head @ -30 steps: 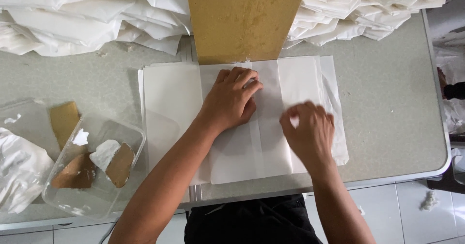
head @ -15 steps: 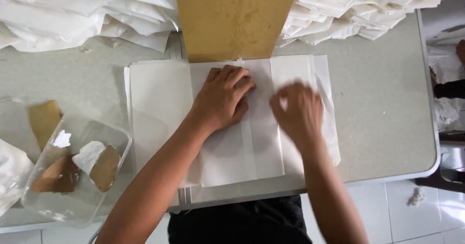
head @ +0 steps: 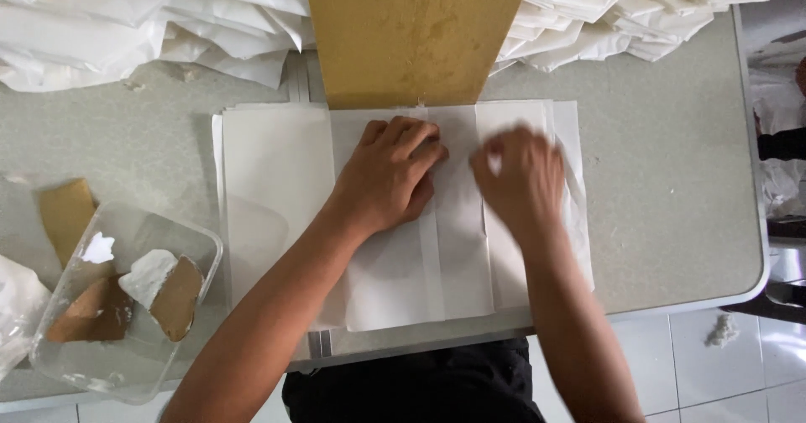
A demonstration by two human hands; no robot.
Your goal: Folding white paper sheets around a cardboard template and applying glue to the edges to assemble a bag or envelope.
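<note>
Left hand (head: pixel 388 175) pressed flat, gripping nothing, on the folded white paper sheet (head: pixel 403 247); right hand (head: pixel 519 178) blurred, grip indeterminable; tan cardboard board (head: pixel 416 33) cut off at far edge.

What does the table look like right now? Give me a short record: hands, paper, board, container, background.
left hand: flat, pressing on the folded white paper sheet
right hand: on the sheet's right flap, motion-blurred
paper stack: white sheets lying under the folded one
brown board: lies at the sheet's far edge
clear plastic container: left of the stack, holds brown scraps and white lumps
white bundles: piled along the far side of the grey table
</note>
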